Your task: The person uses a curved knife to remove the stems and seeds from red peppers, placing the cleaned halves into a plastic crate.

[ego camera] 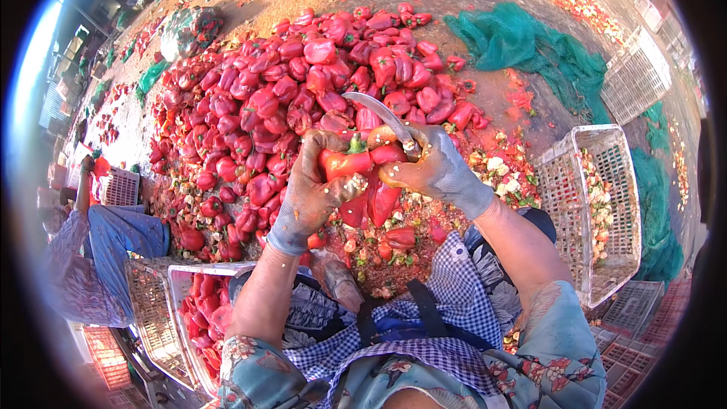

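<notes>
My left hand (315, 193), in a stained grey work glove, grips the left side of a red bell pepper (347, 165) with a green stem. My right hand (434, 165), gloved alike, holds a knife with a curved blade (377, 108) and touches the pepper's right side with its fingers. The blade points up and to the left, above the pepper. Red flesh hangs open below my hands, in pieces or flaps. Beyond my hands rises a large heap of red bell peppers (264, 102). The knife's handle is mostly hidden in my right glove.
A white plastic crate (633, 216) with pepper cores stands at right. Another crate (176, 307) with red pepper pieces stands at lower left. A person in blue trousers (128, 233) sits at far left. Green netting (528, 51) and a further crate (639, 76) lie at upper right.
</notes>
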### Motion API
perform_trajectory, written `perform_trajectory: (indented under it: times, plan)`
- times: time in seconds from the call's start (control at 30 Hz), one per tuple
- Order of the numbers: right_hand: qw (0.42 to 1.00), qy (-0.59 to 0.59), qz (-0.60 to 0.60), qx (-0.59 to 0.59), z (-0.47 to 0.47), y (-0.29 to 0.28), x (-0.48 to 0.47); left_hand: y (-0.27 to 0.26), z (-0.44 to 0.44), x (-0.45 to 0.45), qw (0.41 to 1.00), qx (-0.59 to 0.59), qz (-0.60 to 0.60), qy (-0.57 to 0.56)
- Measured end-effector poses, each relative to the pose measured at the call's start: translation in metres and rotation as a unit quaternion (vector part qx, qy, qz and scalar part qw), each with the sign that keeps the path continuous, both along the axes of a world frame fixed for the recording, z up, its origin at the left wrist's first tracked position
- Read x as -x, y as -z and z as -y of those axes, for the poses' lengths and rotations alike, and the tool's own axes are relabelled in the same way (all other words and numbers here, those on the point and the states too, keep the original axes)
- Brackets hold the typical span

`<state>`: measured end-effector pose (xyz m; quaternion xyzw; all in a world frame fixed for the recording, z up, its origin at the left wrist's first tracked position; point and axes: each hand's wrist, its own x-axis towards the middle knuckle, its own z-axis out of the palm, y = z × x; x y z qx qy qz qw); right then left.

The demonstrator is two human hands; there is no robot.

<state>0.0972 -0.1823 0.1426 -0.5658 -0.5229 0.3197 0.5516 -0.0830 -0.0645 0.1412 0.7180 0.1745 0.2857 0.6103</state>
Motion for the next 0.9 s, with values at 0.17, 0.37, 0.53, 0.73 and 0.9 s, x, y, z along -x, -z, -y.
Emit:
perform_trajectory:
  times: [0.17,0.37,0.53,0.73,0.9]
  plan:
    - [0.979,-0.022,-0.199,0.025,0.006,-0.017,0.003,-0.006,0.002,0.005,0.989,0.102,0.089,0.053]
    - [0.967,-0.003,-0.246,0.070,0.003,-0.021,-0.003,-0.009,0.000,0.002,0.967,0.195,0.154,0.058]
    - [0.994,0.060,-0.093,-0.023,-0.008,-0.004,0.010,0.004,-0.002,-0.006,0.974,0.166,0.151,-0.036]
    - [0.986,0.065,-0.089,-0.123,0.005,-0.015,0.029,0.014,-0.033,-0.013,0.873,0.318,0.188,-0.318]
    - [0.940,0.092,-0.326,-0.028,-0.002,-0.010,0.012,0.020,-0.023,0.010,0.912,0.345,0.152,-0.161]
